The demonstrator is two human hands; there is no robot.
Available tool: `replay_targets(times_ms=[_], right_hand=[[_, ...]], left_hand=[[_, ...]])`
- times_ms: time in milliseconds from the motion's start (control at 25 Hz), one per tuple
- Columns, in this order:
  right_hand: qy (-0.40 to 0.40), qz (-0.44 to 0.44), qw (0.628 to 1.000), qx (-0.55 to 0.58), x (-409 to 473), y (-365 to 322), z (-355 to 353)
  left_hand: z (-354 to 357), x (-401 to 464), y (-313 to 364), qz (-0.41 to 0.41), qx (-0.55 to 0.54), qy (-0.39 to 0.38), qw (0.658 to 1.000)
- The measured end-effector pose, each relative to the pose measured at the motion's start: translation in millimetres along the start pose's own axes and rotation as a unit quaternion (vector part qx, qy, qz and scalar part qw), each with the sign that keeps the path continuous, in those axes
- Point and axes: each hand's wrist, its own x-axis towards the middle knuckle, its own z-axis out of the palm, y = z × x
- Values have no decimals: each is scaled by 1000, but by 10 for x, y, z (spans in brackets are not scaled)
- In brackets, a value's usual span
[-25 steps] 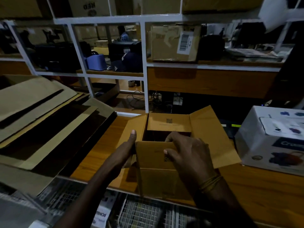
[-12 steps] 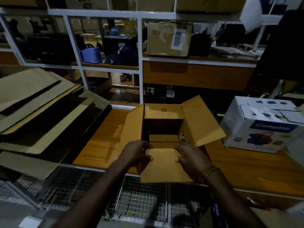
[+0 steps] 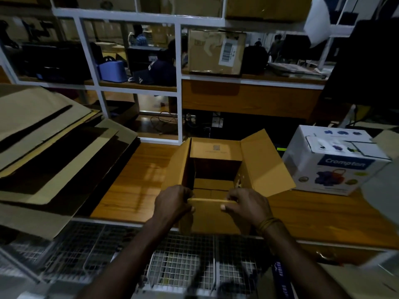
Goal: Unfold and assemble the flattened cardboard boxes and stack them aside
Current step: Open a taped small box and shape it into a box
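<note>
The open cardboard box (image 3: pixel 216 175) stands straight ahead, and the left hand (image 3: pixel 172 201) and right hand (image 3: pixel 248 203) pinch opposite ends of its near flap (image 3: pixel 210 214), equally close.

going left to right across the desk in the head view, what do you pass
flat cardboard stack → left hand → open box → right hand → white Crompton box

"Crompton" is printed in white on a blue band on the white appliance box (image 3: pixel 336 162) at the tabletop's right edge; other labels can't be read.
</note>
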Motion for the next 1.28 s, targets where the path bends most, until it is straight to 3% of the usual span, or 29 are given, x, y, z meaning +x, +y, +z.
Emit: replay_targets(times_ms=[160, 320, 480, 640, 800, 1040, 1280], right_hand=[[-95, 36, 995, 16, 393, 9, -96], [-176, 46, 980, -75, 859, 88, 26], [-224, 47, 970, -87, 1342, 233, 81], [-239, 46, 967, -73, 1663, 387, 99], [-222, 31, 973, -55, 1758, 502, 53], [-120, -2, 991, -55, 2152, 629, -256], [-58, -18, 994, -89, 2515, 1095, -165]], left_hand=[[4, 301, -68, 10, -46, -88, 995], [124, 651, -36, 10, 70, -135, 988], [163, 1116, 25, 22, 191, -180, 965], [178, 1548, 94, 13, 222, -215, 951], [214, 1741, 183, 6, 210, -194, 958], [315, 2226, 143, 27, 178, -39, 983], [357, 2734, 245, 50, 266, 11, 963]])
